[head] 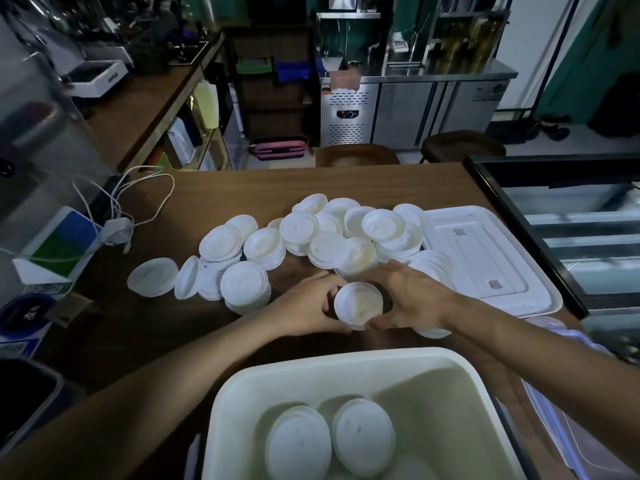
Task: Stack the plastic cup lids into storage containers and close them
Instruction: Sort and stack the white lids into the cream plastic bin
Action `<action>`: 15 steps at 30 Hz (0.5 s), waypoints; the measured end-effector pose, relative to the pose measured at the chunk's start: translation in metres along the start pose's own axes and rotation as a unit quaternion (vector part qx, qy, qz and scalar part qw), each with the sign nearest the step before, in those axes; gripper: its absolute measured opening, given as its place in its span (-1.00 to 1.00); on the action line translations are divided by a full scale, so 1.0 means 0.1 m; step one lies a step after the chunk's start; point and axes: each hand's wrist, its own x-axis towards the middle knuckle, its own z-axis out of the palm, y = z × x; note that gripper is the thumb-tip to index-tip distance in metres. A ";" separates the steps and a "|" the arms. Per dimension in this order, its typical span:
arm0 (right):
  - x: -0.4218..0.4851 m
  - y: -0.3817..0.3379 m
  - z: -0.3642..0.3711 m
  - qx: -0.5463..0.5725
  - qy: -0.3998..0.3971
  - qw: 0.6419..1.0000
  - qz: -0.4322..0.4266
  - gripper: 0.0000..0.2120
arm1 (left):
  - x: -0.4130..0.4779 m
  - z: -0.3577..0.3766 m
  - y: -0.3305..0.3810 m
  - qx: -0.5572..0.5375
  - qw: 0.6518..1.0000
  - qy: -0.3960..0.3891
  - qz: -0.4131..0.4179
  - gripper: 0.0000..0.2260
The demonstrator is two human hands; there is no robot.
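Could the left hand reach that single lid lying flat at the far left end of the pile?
Probably yes. The left hand is busy now, cupping a stack of lids together with the right hand, but only bare table lies between it and the flat lid.

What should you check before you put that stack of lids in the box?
1. Both hands on the stack: ok. The left hand and right hand cup the stack of lids from either side.
2. Stack lined up straight: cannot tell, the fingers hide its sides.
3. Container open: ok. The white container has no cover on it.
4. Room inside: ok. Only two stacks in the container sit at the front; the right side is bare.
5. Cover within reach: ok. The container lid lies flat on the table, right of the loose lids.
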 end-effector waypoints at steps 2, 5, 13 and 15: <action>0.01 -0.01 -0.02 0.026 0.015 1.000 -0.005 -0.28 | -0.04 -0.06 0.03 -0.030 0.999 0.029 0.012 -0.46; 0.01 -0.07 -0.06 0.052 0.033 0.998 -0.015 -0.33 | -0.11 -0.12 0.08 -0.051 0.998 0.043 0.013 -0.45; -0.05 -0.26 -0.21 0.171 0.088 0.981 -0.034 -0.46 | -0.33 -0.30 0.18 -0.206 0.978 0.038 -0.004 -0.32; -0.07 -0.32 -0.28 0.176 0.091 0.979 -0.039 -0.43 | -0.37 -0.38 0.26 -0.220 0.974 0.056 -0.005 -0.33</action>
